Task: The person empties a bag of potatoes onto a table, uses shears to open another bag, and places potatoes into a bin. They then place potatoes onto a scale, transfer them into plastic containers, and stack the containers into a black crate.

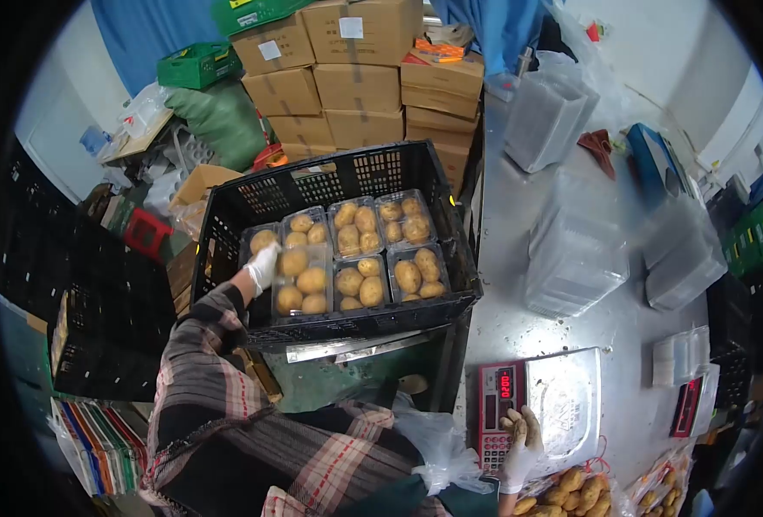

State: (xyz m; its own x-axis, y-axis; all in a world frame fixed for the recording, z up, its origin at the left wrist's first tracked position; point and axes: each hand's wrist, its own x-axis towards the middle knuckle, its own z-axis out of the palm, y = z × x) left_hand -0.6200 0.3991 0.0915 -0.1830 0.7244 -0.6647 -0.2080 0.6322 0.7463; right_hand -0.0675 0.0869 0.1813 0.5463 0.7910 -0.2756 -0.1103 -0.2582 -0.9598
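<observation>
My left hand [263,268], in a white glove, reaches into a black crate [338,326] at its left side. Its fingers grip the edge of a clear plastic box of potatoes [304,281]. Several more clear potato boxes [355,227] stand in rows beside it. My right hand [523,444], in a glove with soiled fingertips, is at the red-and-silver digital scale [562,405]. Its fingers stretch over the gap between keypad and weighing plate, holding nothing. Red digits glow on the scale display [506,383]. Loose potatoes [571,495] lie just below that hand.
Stacks of clear plastic boxes [575,250] stand on the metal table [502,250]. A second scale [687,407] is at the right. Cardboard cartons [360,86] are piled behind the crate, with a green sack [226,125] to their left. Black crates [114,302] stand at left.
</observation>
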